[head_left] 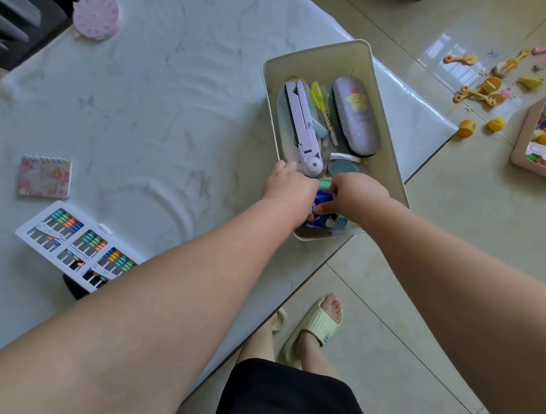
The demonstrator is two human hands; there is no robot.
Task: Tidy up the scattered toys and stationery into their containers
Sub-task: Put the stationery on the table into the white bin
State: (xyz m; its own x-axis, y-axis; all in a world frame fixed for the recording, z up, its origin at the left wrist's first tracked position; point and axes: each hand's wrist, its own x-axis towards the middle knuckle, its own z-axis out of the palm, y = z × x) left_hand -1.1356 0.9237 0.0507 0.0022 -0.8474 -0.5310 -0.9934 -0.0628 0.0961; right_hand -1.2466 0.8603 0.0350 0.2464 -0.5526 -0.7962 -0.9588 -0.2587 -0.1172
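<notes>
Cream bin point(389, 124), at the table's point(175, 101) corner: holds a glasses case point(357, 115) and folding stand point(301, 124). Your left hand point(288, 188) and right hand point(352, 193) meet over its near end, fingers curled round a blue packet point(322, 207), apparently seating it inside. Abacus point(76, 245), notebook point(44, 176), and lilac clock point(97, 16) remain on the table; floor toys point(490, 83) lie beside their pink box point(528, 135).

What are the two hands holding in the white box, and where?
Both the left hand and right hand grip a blue packet by its upper end, inside the cream plastic bin.
</notes>
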